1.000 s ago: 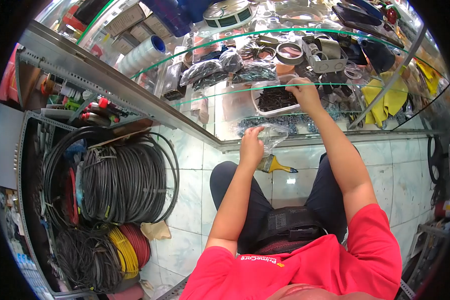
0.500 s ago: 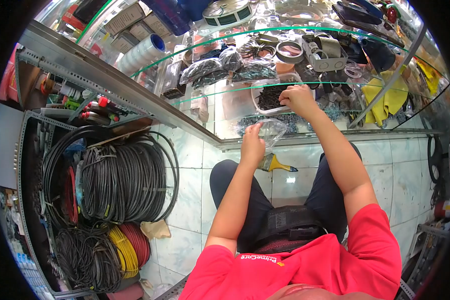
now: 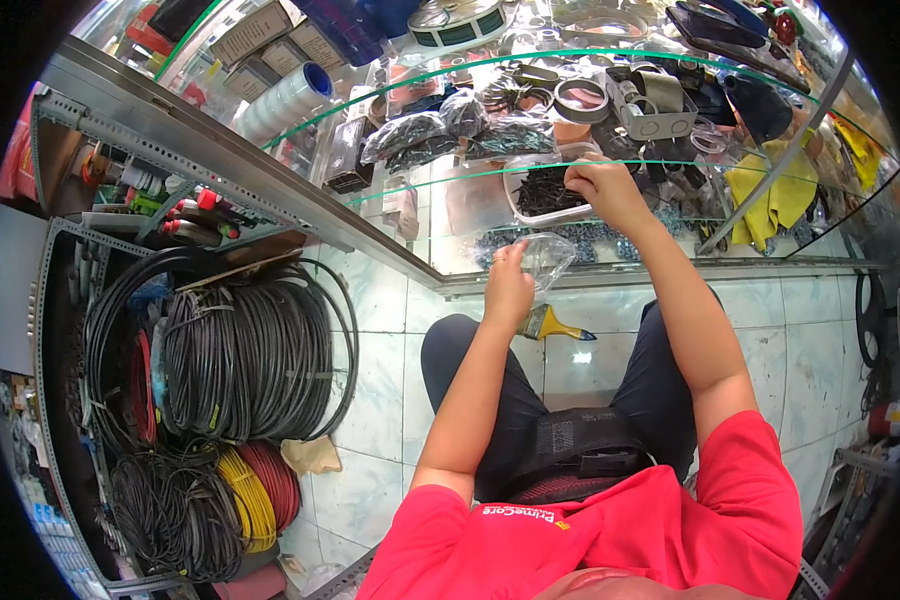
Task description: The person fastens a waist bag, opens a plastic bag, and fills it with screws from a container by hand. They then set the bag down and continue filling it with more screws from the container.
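Observation:
A clear plastic bag (image 3: 550, 262) hangs from my left hand (image 3: 510, 292), whose fingers are closed on its edge just in front of the glass display case. Over the right side of a white plastic tub (image 3: 516, 207) is my right hand (image 3: 612, 195), with its fingers pinched together. Whatever lies between those fingertips is too small to make out. Inside the tub is a heap of thin black pieces (image 3: 550, 190) that look like screws.
Glass shelf edges (image 3: 440, 178) run close to both hands. Dark items in plastic wrap (image 3: 410, 138), a grey metal box (image 3: 660, 122) and a yellow cloth (image 3: 770, 195) sit in the case. A paintbrush (image 3: 555, 324) lies on the floor; cable coils (image 3: 250, 360) stand left.
My right hand has shifted slightly up and to the right over the tub, uncovering more of the black pieces. My left hand stays nearly in place with the bag.

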Demonstrator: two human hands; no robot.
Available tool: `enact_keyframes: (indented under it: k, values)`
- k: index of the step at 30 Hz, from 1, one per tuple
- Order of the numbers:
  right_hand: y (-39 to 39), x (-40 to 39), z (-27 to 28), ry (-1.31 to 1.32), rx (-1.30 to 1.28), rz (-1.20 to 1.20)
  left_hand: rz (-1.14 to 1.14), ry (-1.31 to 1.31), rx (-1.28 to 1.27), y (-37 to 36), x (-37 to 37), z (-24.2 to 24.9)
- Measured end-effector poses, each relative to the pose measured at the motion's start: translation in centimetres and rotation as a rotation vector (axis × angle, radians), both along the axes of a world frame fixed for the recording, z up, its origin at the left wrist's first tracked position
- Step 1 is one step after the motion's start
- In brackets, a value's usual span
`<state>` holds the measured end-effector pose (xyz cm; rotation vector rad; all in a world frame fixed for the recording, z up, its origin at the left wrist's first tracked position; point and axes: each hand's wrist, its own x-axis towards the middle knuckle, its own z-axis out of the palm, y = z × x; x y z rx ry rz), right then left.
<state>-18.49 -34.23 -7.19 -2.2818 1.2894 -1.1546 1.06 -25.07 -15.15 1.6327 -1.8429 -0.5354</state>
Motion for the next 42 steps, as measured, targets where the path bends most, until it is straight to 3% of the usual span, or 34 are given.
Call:
enact_keyframes:
  k: [6,9,16,23,25,29,31,34,36,38,42]
  values:
    - [1.6,0.5,0.5,0.012,-0.066,0.186,0.006,-0.006,0.014,0.0,-0.4,0.2]
    - [3.0,1.4,0.5,0.135,0.092,0.336,-0.014,-0.009,0.046,-0.1,-0.5,0.3]
    - [4.1,3.4,-0.6,-0.049,0.211,0.317,-0.037,-0.013,0.045,-0.3,-0.5,-0.3]
    - [4.1,3.4,-1.3,-0.066,0.278,0.274,-0.013,0.134,-0.003,0.0,-0.8,0.4]
    - [3.9,2.7,-1.6,0.172,0.245,0.295,-0.017,0.147,-0.008,0.1,-0.8,0.9]
    - [4.2,2.1,-3.2,0.327,0.204,0.251,0.014,0.238,0.013,-0.2,-0.5,0.4]
    - [4.2,2.0,-2.5,0.482,0.443,0.239,0.012,0.26,-0.018,-0.3,-0.4,0.4]
    - [3.0,1.0,-1.6,0.264,0.473,0.318,0.034,0.113,-0.049,-0.1,-0.1,0.6]
    - [1.9,0.4,-0.9,0.019,0.359,0.221,0.044,0.094,-0.05,0.1,-0.1,0.6]
    - [0.4,-0.3,-1.0,-0.008,0.186,0.032,0.045,0.079,-0.027,0.2,-0.1,0.6]
    - [-1.4,-0.3,-2.5,0.027,0.155,-0.134,0.025,0.033,0.045,0.2,-0.1,0.3]
